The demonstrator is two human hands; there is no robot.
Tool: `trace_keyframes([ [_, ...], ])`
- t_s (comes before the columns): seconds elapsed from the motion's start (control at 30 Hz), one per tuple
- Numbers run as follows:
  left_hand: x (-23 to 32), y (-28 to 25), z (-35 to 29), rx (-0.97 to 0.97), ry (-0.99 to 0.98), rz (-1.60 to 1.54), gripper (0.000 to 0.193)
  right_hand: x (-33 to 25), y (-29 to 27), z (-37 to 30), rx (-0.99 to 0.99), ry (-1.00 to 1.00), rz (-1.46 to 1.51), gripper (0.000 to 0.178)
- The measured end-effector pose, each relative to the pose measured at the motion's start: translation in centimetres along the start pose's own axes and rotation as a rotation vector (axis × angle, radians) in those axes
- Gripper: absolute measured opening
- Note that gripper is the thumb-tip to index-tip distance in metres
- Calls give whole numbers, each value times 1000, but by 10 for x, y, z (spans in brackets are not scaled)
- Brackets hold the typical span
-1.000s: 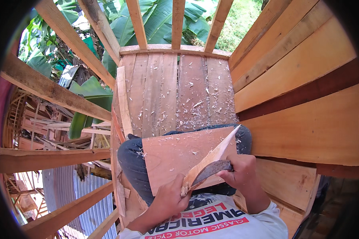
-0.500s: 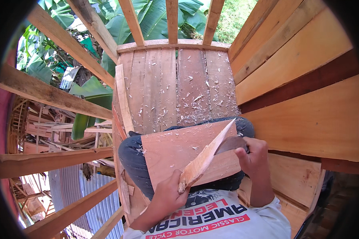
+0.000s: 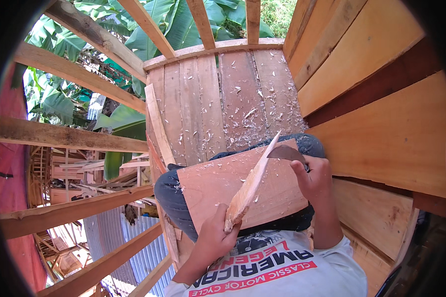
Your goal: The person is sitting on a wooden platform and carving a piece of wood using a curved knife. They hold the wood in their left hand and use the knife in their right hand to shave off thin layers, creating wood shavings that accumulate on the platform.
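Note:
My left hand (image 3: 217, 231) is closed round the thick, rough end of a pale, pointed piece of wood (image 3: 250, 190). The piece slants up and away to the right, its thin tip past the far edge of a flat wooden board (image 3: 203, 183) across my lap. In my right hand (image 3: 316, 179) is a knife (image 3: 286, 153) with a broad, dark, curved blade. Its handle is mostly hidden in my closed fingers, the thumb lying forward by the blade. The blade's end lies beside the wood near the tip; whether it touches, I cannot tell.
Wood shavings (image 3: 250, 119) are scattered over the plank floor (image 3: 183, 99) ahead of my crossed legs. Wooden bars (image 3: 79, 136) line the left and far sides, with banana leaves beyond. A wall of boards (image 3: 381, 133) stands close on the right. A loose strip (image 3: 157, 121) lies along the left edge.
My right hand and the knife have moved up along the wood toward its tip. The pointed piece stands a little steeper. The whole view has turned slightly.

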State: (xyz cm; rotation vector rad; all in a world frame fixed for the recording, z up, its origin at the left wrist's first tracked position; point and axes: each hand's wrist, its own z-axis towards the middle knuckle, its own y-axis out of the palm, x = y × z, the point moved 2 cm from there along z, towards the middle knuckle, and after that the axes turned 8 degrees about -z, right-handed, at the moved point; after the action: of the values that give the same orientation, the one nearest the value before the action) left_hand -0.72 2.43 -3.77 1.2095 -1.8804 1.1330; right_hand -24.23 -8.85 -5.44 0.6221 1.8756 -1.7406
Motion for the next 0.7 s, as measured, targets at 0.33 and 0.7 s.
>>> trace_keyframes([
  [0.33,5,5,-2,48,27,105,21,16,7,6,89,-119,-8,60],
  [0.7,-13,-9,-11,89,11,301,29,6,-10,13,125,-50,98,62],
])
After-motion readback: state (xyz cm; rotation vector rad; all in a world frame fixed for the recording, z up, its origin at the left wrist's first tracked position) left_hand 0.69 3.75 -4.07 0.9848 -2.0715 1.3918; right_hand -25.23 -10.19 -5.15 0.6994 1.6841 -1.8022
